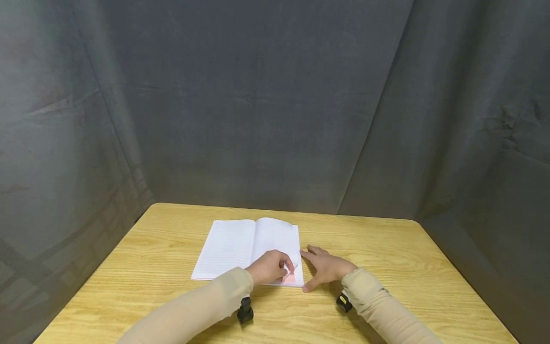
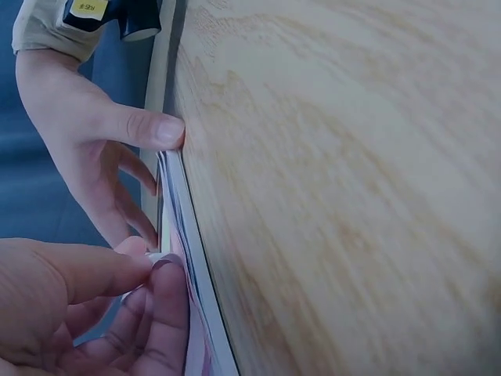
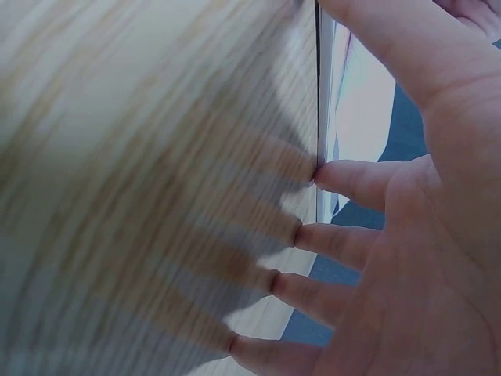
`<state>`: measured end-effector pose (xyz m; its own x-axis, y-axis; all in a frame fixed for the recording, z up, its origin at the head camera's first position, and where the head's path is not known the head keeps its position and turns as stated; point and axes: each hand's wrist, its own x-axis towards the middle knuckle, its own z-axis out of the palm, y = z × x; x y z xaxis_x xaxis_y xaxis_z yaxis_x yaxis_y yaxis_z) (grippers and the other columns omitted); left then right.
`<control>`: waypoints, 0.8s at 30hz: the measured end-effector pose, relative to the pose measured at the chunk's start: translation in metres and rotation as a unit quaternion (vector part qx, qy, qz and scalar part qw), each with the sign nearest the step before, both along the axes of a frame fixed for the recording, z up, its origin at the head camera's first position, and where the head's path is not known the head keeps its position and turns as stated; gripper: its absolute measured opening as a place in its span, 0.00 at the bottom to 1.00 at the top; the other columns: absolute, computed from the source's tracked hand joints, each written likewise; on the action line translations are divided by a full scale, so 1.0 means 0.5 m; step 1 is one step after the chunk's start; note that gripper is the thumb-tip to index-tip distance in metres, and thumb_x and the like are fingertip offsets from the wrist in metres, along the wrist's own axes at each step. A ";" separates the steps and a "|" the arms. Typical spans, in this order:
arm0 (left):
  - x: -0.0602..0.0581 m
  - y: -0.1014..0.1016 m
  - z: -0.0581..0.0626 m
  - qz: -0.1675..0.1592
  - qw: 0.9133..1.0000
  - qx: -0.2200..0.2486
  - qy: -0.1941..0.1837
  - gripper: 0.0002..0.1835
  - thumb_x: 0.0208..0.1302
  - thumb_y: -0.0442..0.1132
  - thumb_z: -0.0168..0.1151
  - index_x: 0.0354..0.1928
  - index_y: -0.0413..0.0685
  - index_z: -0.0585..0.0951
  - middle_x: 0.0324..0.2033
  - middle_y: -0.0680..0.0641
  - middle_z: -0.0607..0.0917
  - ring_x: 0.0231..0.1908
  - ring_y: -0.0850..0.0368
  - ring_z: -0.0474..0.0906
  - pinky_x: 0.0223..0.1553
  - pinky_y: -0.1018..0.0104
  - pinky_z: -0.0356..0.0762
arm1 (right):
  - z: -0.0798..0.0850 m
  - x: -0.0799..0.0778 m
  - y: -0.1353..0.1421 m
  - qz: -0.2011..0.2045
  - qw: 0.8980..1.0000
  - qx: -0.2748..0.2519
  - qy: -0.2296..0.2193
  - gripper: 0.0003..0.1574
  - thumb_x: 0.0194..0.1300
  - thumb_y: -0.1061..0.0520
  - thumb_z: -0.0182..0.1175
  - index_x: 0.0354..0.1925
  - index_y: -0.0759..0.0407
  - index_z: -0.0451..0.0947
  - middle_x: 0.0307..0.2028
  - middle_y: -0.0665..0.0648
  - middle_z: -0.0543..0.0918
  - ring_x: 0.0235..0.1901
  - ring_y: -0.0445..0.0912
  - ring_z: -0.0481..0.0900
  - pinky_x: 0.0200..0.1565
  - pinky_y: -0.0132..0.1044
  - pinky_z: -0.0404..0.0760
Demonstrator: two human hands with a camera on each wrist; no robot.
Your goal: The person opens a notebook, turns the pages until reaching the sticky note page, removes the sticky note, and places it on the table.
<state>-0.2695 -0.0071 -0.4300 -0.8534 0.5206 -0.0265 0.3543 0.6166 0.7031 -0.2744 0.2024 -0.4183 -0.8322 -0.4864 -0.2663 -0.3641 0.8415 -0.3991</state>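
Note:
An open notebook [image 1: 227, 246] with white lined pages lies on the wooden table. Over its lower right corner, my left hand [image 1: 267, 266] pinches a small bit of white paper between thumb and forefinger. It looks like a turned-up page corner, though the hand partly hides it. A pink patch [image 1: 290, 278] shows just below the pinch. My right hand [image 1: 327, 267] is at the notebook's right edge, thumb near the lower corner. In the right wrist view its fingers [image 3: 344, 244] are spread, tips on the tabletop, the forefinger against the notebook's edge.
The wooden table [image 1: 172, 253] has rounded far corners. Grey curtains [image 1: 258, 119] hang behind it and on both sides. A dark device [image 1: 245, 310] is strapped at the left wrist, another [image 1: 344, 303] at the right.

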 end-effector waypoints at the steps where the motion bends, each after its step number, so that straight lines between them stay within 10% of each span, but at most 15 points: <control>1: 0.000 -0.002 0.000 0.000 1.000 0.002 0.007 0.08 0.57 0.28 0.59 0.30 0.50 0.82 0.16 0.54 0.71 0.16 0.65 0.68 0.20 0.73 0.66 | 0.000 0.000 -0.001 0.000 1.000 0.000 0.001 0.67 0.41 0.34 0.70 0.70 0.57 0.51 0.69 0.67 0.47 0.67 0.64 0.46 0.58 0.62 0.57; 24: 0.046 -0.119 0.117 0.066 0.989 0.080 0.102 0.10 0.58 0.28 0.57 0.38 0.51 0.81 0.27 0.52 0.76 0.25 0.59 0.74 0.24 0.69 0.71 | -0.001 0.000 0.000 0.005 1.000 -0.009 -0.006 0.67 0.41 0.35 0.71 0.70 0.57 0.50 0.69 0.67 0.46 0.67 0.64 0.44 0.59 0.61 0.55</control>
